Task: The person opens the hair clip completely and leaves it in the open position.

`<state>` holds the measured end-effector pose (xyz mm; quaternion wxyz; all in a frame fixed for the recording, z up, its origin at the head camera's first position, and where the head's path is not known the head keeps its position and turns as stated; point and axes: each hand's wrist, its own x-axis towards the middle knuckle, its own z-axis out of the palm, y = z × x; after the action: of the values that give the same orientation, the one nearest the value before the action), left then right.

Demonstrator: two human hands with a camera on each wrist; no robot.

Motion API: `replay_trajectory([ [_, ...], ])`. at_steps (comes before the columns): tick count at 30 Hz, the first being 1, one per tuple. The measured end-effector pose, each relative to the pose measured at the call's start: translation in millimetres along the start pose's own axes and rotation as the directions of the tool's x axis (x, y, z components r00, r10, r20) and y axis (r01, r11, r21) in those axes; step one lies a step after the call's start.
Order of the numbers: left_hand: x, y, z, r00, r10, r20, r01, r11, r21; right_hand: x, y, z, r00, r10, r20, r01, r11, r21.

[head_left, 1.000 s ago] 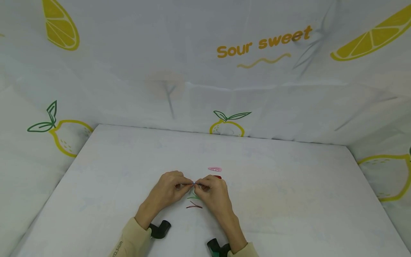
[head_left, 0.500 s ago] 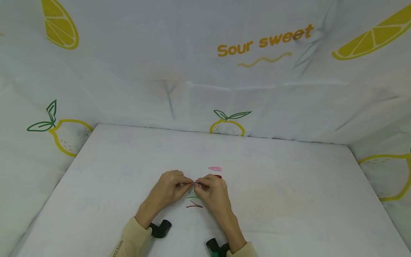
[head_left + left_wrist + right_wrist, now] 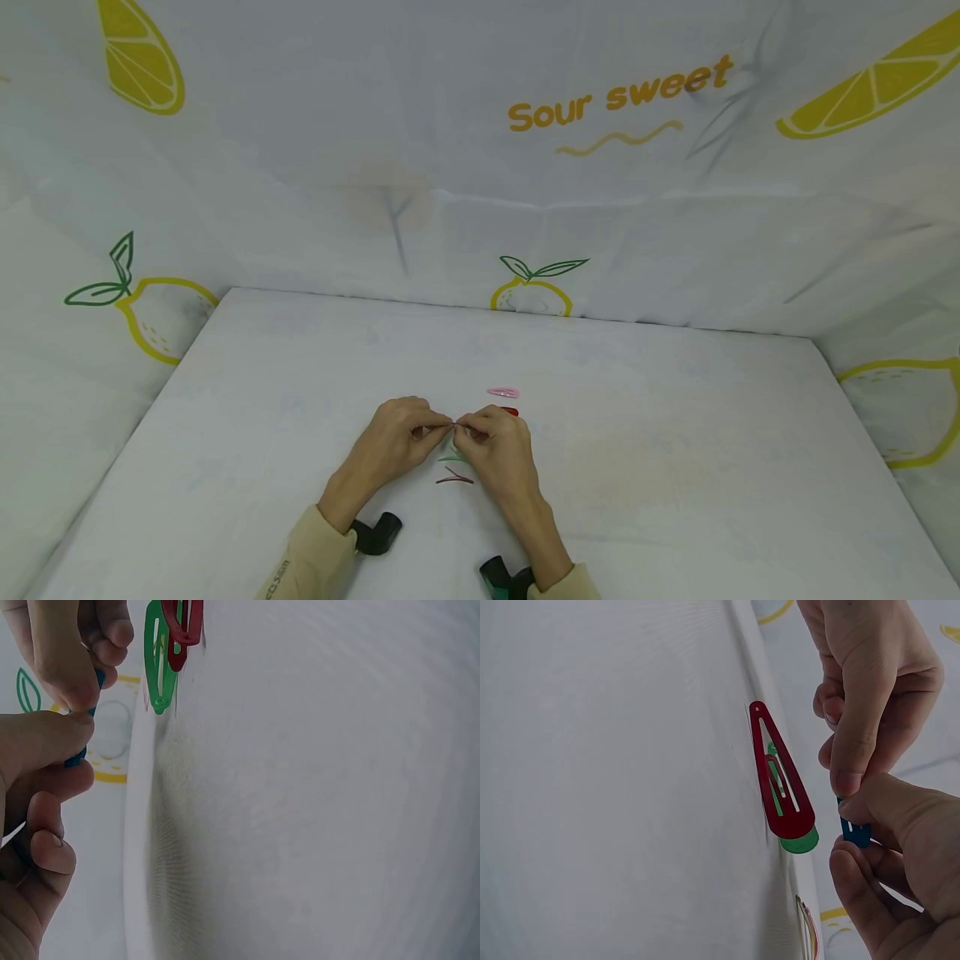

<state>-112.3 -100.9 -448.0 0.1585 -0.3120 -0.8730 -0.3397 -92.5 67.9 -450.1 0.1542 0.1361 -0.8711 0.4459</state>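
A small blue snap hair clip point(image 3: 857, 834) is pinched between the fingertips of both hands, above the table. My left hand point(image 3: 392, 435) grips one end between thumb and index finger. My right hand point(image 3: 501, 452) pinches the other end the same way, and the fingertips of the two hands meet. Fingers cover most of the clip; short blue parts show in both wrist views. Below the hands lie a green hair clip point(image 3: 452, 457) and a dark red hair clip point(image 3: 454, 479), both bent open. The red hair clip point(image 3: 511, 411) behind my right hand is partly hidden.
A pink hair clip point(image 3: 503, 392) lies farthest back in the row. Black devices point(image 3: 378, 533) are strapped at both wrists. The white table point(image 3: 675, 433) meets a hanging cloth point(image 3: 300, 167) with lemon prints along its back edge.
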Motion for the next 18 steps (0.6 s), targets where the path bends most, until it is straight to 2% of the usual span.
replay_trajectory([
  [9,0.9,2.1,1.7,1.000,0.008,-0.011,-0.009,1.000,-0.020,-0.9,0.0,-0.3,1.000,0.001,-0.022,-0.001,0.999,-0.034],
  [18,0.5,2.0,2.5,1.000,0.016,-0.011,-0.016,1.000,-0.020,-0.5,0.9,-1.1,1.000,0.005,-0.010,-0.006,1.000,-0.012],
])
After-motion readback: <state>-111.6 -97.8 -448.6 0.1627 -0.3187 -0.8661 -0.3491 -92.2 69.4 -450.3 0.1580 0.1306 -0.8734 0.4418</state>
